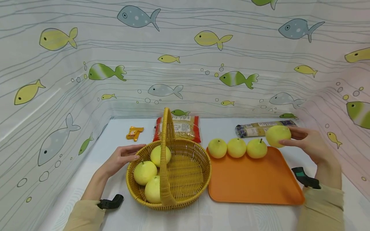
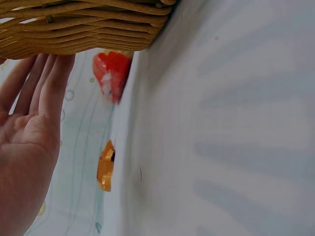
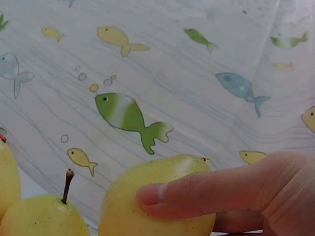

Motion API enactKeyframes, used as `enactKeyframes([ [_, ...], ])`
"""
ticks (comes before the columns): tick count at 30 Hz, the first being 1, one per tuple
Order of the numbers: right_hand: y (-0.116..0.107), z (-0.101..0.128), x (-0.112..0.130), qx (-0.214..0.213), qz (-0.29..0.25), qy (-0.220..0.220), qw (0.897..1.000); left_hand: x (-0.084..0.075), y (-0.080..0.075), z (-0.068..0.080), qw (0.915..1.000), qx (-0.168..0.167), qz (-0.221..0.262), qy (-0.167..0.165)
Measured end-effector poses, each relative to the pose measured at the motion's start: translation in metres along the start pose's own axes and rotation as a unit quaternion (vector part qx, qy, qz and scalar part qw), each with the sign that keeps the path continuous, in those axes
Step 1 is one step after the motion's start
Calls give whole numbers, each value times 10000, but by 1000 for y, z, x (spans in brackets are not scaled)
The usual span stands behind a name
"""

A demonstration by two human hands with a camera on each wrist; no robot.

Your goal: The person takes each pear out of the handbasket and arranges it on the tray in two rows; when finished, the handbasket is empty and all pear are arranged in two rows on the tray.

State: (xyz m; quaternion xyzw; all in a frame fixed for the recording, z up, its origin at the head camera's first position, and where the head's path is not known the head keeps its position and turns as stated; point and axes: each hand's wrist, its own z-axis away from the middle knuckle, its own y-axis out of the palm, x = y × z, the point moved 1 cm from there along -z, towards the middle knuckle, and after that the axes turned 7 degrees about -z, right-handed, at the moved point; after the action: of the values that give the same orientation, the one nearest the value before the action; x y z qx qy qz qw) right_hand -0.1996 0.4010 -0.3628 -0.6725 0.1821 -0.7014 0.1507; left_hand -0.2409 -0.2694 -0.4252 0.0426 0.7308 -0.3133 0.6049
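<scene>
My right hand [image 1: 310, 142] grips a pale yellow pear [image 1: 277, 136] at the far right corner of the orange tray [image 1: 254, 179]. In the right wrist view the thumb lies across the front of that pear [image 3: 157, 196], and another pear [image 3: 44, 216] with a long stem sits beside it. Three pears, the nearest a pear [image 1: 257, 148], stand in a row along the tray's far edge. With straight fingers my left hand [image 1: 119, 157] touches the left side of the wicker basket [image 1: 188, 199]. Inside the basket, left of its handle, lie three pears, one a pear [image 1: 145, 173].
Behind the basket lies a red-edged clear food packet [image 1: 185, 128]. A small orange wrapped packet [image 1: 134, 133] is at the back left. Past the row of pears lies a long dark-patterned packet [image 1: 251, 129]. A fish-print sheet [image 1: 185, 64] walls in the table's back and sides.
</scene>
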Motion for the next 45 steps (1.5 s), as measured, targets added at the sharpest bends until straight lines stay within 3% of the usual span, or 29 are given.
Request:
enactKeyframes([
  [4, 2, -4, -9, 82, -130, 148, 9998, -1, 1, 0, 10000, 8, 7, 6],
  [17, 6, -10, -27, 346, 432, 550, 9970, 0, 0, 0, 10000, 9, 28, 2],
  [26, 4, -11, -33, 585, 668, 470, 9949, -1, 0, 1, 10000, 0, 45, -8],
  [45, 9, -15, -49, 890, 476, 513, 9936, -2, 0, 1, 10000, 12, 77, -36],
])
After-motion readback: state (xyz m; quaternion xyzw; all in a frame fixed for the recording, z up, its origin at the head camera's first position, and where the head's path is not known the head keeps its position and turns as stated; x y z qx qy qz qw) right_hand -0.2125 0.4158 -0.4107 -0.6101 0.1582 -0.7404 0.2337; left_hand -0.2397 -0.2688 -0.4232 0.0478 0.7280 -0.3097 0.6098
